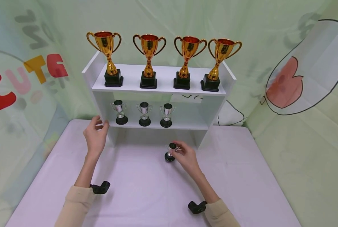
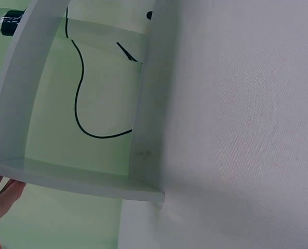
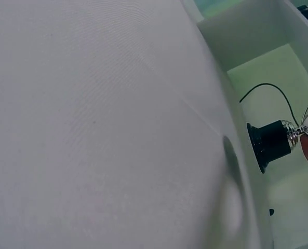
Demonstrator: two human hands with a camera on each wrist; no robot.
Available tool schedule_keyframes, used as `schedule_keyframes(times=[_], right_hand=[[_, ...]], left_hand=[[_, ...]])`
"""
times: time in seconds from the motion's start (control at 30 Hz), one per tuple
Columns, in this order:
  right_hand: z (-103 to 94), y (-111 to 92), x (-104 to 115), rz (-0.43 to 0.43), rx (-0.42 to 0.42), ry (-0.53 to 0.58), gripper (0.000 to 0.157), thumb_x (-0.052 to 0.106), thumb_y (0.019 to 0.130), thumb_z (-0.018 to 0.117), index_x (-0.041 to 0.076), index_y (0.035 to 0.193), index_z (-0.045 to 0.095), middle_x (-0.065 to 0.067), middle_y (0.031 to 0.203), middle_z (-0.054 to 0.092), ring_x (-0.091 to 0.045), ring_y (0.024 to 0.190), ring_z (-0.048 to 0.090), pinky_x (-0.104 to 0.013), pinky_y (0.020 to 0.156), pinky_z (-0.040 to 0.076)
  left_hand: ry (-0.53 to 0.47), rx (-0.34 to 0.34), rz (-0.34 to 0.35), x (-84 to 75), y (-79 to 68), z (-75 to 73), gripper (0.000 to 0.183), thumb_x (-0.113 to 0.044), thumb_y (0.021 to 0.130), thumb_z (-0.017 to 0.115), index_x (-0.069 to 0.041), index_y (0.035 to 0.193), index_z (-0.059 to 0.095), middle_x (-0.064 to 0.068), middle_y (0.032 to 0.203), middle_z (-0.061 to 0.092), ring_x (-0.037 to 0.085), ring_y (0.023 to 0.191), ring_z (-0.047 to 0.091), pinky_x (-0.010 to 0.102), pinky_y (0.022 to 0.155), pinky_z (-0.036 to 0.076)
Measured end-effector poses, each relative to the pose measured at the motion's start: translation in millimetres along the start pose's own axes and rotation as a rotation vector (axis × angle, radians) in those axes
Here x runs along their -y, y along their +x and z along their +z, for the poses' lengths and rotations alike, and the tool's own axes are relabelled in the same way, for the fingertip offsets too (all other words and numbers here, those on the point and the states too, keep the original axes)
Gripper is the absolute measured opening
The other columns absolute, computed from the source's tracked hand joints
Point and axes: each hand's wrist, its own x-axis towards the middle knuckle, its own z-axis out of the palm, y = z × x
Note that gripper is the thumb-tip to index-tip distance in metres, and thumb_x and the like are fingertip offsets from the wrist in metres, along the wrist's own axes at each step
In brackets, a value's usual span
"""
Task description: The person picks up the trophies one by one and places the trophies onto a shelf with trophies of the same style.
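In the head view my right hand (image 1: pixel 186 157) pinches a small silver trophy cup (image 1: pixel 170 154) with a black base, in front of the shelf's lower part. The right wrist view shows this cup's black base (image 3: pixel 270 145) held off the tabletop, with a fingertip at its silver stem. My left hand (image 1: pixel 96 135) touches the left side panel of the white shelf (image 1: pixel 157 127); its fingers (image 2: pixel 5 202) lie against the panel's outer face in the left wrist view. Three similar silver cups (image 1: pixel 119 112) stand upright in a row on the middle shelf, leftward of its right end.
Several larger gold trophies (image 1: pixel 149 60) on black bases line the top shelf. A pale cloth covers the table (image 1: pixel 146 195). Printed curtains (image 1: pixel 299 151) hang behind and at both sides. Each wrist wears a black device (image 1: pixel 197 207).
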Motion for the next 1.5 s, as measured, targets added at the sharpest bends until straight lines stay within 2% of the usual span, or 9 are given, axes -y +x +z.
schedule_keyframes(times=[0.13, 0.4, 0.6, 0.8, 0.93, 1.2, 1.5], right_hand=[[-6.1, -2.1, -5.7, -0.007, -0.016, -0.005, 0.042, -0.007, 0.087, 0.075, -0.005, 0.128, 0.064, -0.024, 0.124, 0.068, -0.034, 0.110, 0.069, -0.020, 0.092, 0.056], [-19.4, -10.9, 5.1, -0.122, -0.004, -0.009, 0.039, -0.004, 0.087, 0.077, -0.001, 0.124, 0.067, -0.019, 0.119, 0.070, -0.019, 0.102, 0.070, -0.023, 0.092, 0.058], [-27.2, -16.7, 17.6, -0.146, -0.001, -0.024, 0.039, -0.004, 0.086, 0.078, 0.000, 0.123, 0.068, -0.018, 0.118, 0.071, -0.012, 0.099, 0.069, -0.021, 0.092, 0.057], [-35.4, -22.7, 33.4, -0.185, 0.013, -0.049, 0.041, -0.005, 0.085, 0.079, -0.002, 0.125, 0.067, -0.017, 0.118, 0.071, -0.009, 0.097, 0.069, -0.019, 0.090, 0.057], [-40.0, -25.3, 43.6, -0.207, 0.028, -0.046, 0.042, -0.005, 0.084, 0.080, -0.002, 0.124, 0.067, -0.019, 0.117, 0.071, -0.011, 0.096, 0.070, -0.019, 0.089, 0.057], [-49.3, -22.1, 59.8, -0.222, 0.063, -0.049, 0.042, -0.006, 0.083, 0.079, -0.001, 0.124, 0.068, -0.019, 0.116, 0.071, -0.006, 0.094, 0.067, -0.018, 0.086, 0.057], [-62.0, -13.9, 75.9, -0.202, 0.021, -0.097, 0.040, -0.001, 0.086, 0.079, 0.003, 0.125, 0.068, -0.017, 0.115, 0.071, -0.007, 0.091, 0.068, -0.017, 0.083, 0.057]], left_hand=[[-0.003, 0.000, -0.003, -1.3, -0.8, 0.0, 0.029, -0.008, 0.097, 0.063, -0.001, 0.124, 0.070, 0.026, 0.105, 0.073, 0.039, 0.088, 0.071, 0.005, 0.066, 0.042], [-0.010, -0.002, 0.010, -3.5, -1.3, -0.2, 0.030, -0.007, 0.096, 0.063, -0.001, 0.125, 0.070, 0.027, 0.105, 0.072, 0.041, 0.088, 0.071, 0.005, 0.066, 0.041], [-0.007, 0.001, 0.017, -4.2, -1.5, -0.8, 0.030, -0.007, 0.096, 0.063, 0.001, 0.125, 0.069, 0.028, 0.105, 0.072, 0.043, 0.088, 0.071, 0.004, 0.066, 0.040], [0.000, 0.004, 0.011, -3.7, 0.2, -0.4, 0.030, -0.008, 0.097, 0.062, 0.000, 0.125, 0.069, 0.027, 0.105, 0.072, 0.041, 0.088, 0.072, 0.003, 0.066, 0.041], [-0.005, 0.006, 0.011, -4.4, -0.9, -1.1, 0.030, -0.009, 0.097, 0.062, -0.001, 0.125, 0.070, 0.027, 0.105, 0.072, 0.041, 0.088, 0.072, 0.003, 0.066, 0.041], [0.003, 0.003, 0.005, -1.9, 0.3, -0.9, 0.030, -0.008, 0.097, 0.063, 0.000, 0.124, 0.070, 0.027, 0.105, 0.072, 0.041, 0.088, 0.072, 0.003, 0.066, 0.041], [0.019, 0.013, 0.002, -2.5, 1.5, -1.3, 0.030, -0.010, 0.097, 0.063, 0.000, 0.124, 0.070, 0.028, 0.105, 0.073, 0.042, 0.089, 0.073, 0.002, 0.067, 0.039]])
